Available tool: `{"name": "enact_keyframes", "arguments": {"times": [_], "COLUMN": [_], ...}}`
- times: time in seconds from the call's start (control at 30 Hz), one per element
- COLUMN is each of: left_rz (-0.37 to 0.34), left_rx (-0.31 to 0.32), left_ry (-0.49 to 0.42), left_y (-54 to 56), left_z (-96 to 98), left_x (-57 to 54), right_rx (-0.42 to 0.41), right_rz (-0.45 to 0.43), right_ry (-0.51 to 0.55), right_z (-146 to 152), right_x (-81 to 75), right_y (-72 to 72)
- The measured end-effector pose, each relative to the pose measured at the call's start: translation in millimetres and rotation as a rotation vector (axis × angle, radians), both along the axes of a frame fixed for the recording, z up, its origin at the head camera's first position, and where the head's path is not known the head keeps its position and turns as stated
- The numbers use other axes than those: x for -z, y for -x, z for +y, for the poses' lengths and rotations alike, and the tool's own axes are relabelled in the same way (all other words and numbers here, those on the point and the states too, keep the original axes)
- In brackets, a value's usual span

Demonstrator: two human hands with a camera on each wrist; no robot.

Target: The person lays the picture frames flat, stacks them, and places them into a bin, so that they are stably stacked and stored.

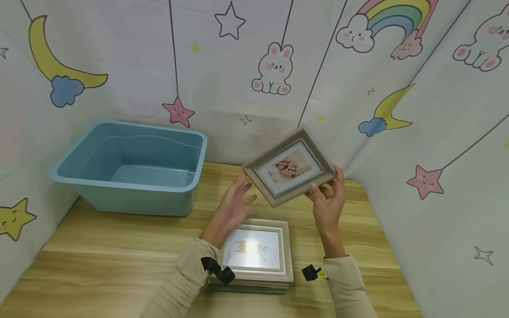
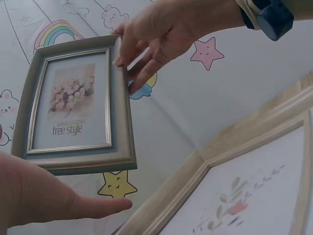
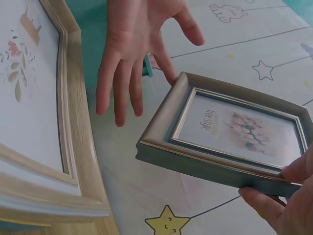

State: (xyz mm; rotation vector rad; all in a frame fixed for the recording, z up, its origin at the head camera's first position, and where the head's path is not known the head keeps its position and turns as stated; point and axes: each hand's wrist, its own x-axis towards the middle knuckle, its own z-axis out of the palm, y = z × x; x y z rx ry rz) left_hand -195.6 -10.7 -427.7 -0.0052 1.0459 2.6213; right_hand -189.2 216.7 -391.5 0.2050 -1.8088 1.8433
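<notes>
A small picture frame (image 1: 289, 170) with a flower photo hangs tilted in the air above the table. My right hand (image 1: 329, 201) grips it at its right corner, thumb on the front face and fingers behind, as the left wrist view also shows. My left hand (image 1: 234, 203) is spread with straight fingers, its index fingertip right at the frame's left corner. Under the hands lies a stack of larger picture frames (image 1: 288, 260). The top one has a light wood border and a plant drawing, partly hidden by my left forearm in the head view.
At the back left of the wooden table (image 1: 119, 251) stands a blue-green plastic tub (image 1: 139, 201), its visible floor bare. A white cloth (image 1: 238, 97) printed with stars, moons and rabbits hangs behind the table and along its sides.
</notes>
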Motion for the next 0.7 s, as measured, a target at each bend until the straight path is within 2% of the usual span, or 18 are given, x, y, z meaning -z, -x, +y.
{"name": "enact_keyframes", "arguments": {"times": [0.17,0.27,0.5,0.7], "left_rz": [0.097,0.132,0.144,0.169], "left_rx": [0.018,0.019,0.004,-0.027], "left_ry": [0.068,0.071,0.035,0.055], "left_y": [-4.3,-5.2,-5.0,-6.1], "left_z": [1.5,3.5,5.3,5.6], "left_x": [-0.4,-1.1,-0.9,-0.6], "right_rx": [-0.040,-0.049,-0.038,-0.036], "right_rz": [0.046,0.056,0.051,0.064], "right_ry": [0.098,0.133,0.203,0.247], "right_z": [-7,-10,-15,-18], "right_x": [6.0,9.8,15.1,19.1], "right_y": [-2.9,-4.6,-7.2,-9.3]}}
